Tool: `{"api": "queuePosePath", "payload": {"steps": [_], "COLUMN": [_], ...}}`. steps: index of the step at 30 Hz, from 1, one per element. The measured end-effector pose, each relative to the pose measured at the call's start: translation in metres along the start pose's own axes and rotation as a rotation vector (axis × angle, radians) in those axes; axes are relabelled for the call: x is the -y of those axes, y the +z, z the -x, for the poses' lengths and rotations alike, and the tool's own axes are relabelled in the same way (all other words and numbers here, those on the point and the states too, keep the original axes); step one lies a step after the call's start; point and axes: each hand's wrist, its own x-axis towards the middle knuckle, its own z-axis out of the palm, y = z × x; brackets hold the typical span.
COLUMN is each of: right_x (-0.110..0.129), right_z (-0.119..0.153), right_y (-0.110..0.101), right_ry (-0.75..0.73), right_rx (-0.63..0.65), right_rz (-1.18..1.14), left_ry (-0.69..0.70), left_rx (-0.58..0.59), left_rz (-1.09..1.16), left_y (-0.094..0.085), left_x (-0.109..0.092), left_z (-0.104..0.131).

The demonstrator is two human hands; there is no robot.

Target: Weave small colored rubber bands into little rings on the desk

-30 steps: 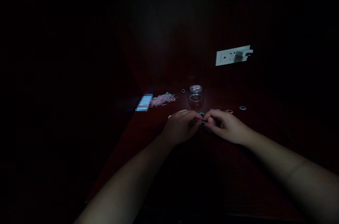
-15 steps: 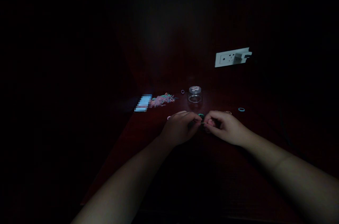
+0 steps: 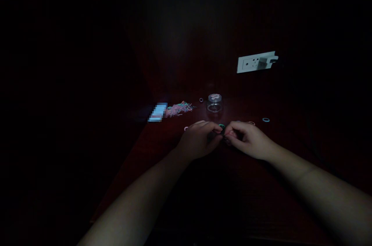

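My left hand [image 3: 200, 139] and my right hand [image 3: 247, 137] meet low over the table, fingertips almost touching. Both are closed in a pinch, thumb against curled fingers. A thin pale rubber band showed stretched between them a moment ago; now it is hidden at the fingertips or too small to see. Just beyond the fingertips lies a green hair tie [image 3: 221, 126]. A pink hair tie [image 3: 186, 128] shows beside my left hand, partly covered. Behind my right hand lies a pale orange hair tie [image 3: 251, 123], and a blue hair tie [image 3: 266, 119] is further right.
A clear jar [image 3: 214, 104] with a patterned lid stands beyond my hands. To its left are a purple ring [image 3: 201, 100], a heap of coloured bands [image 3: 178, 109] and a lit phone [image 3: 158, 112]. A wall socket [image 3: 255, 62] holds a plug. The dark red table [image 3: 139, 153] ends at the left.
The pale strand stretched between my fingertips has gone from sight. My left thumb and forefinger look slightly further apart at the tips. The hands have otherwise barely moved; the view has shifted slightly.
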Motion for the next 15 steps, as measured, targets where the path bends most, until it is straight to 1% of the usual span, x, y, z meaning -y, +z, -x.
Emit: {"api": "queuePosePath", "payload": {"steps": [5, 15], "right_x": [-0.0006, 0.0010], "right_z": [0.0001, 0.0000], "right_y": [-0.0003, -0.0017], "right_ry": [0.001, 0.018], "right_rx": [-0.005, -0.007], "right_rz": [-0.003, -0.037], "left_ry": [0.000, -0.008], "left_rx": [0.025, 0.025], "left_rz": [-0.015, -0.004], "left_y": [0.0002, -0.0006], "left_x": [0.0006, 0.0012], "left_z": [0.0001, 0.0000]}}
